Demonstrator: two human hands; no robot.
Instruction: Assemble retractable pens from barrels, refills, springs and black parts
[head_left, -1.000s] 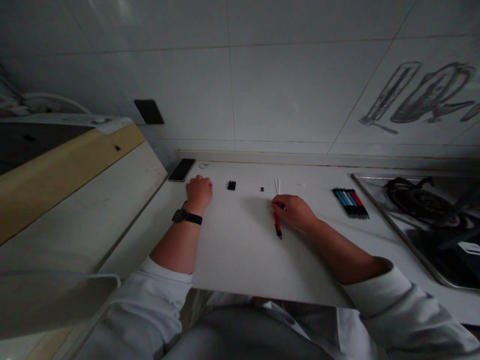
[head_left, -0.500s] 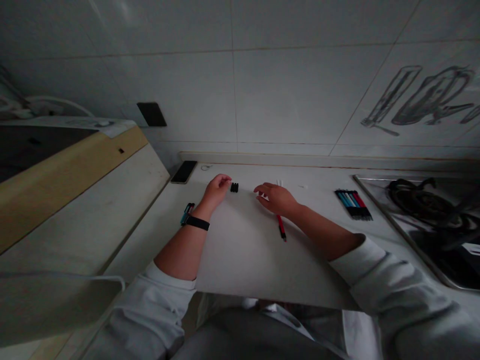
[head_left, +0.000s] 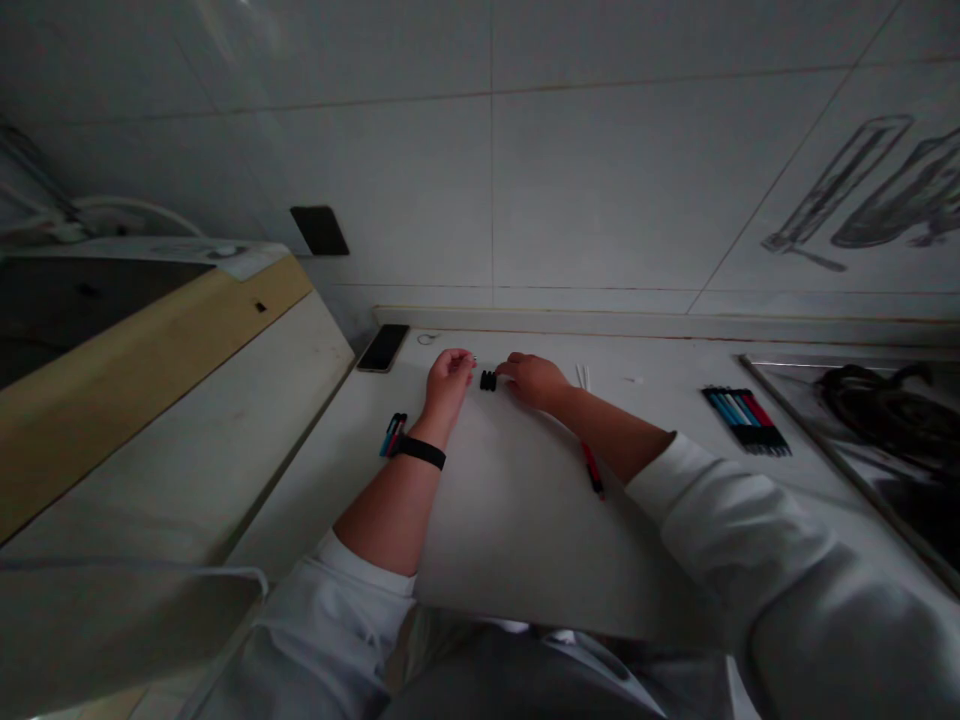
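Small black pieces: matt, plastic-looking; red pen: plastic-looking barrel; countertop: smooth, low sheen; wall tiles: smooth, faintly glossy; phone: glassy face; hob tray: shiny metal; sleeves: soft matt cloth; edge strip: wood-look

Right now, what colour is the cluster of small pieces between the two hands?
The cluster of small pieces is black, showing best in the head view.

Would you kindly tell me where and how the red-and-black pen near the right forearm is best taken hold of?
I'd pinch the pen across its exposed barrel, coming from above on the person's near side. It looks slim and lies flat on the counter, near end uncovered, while the right forearm hides its far end.
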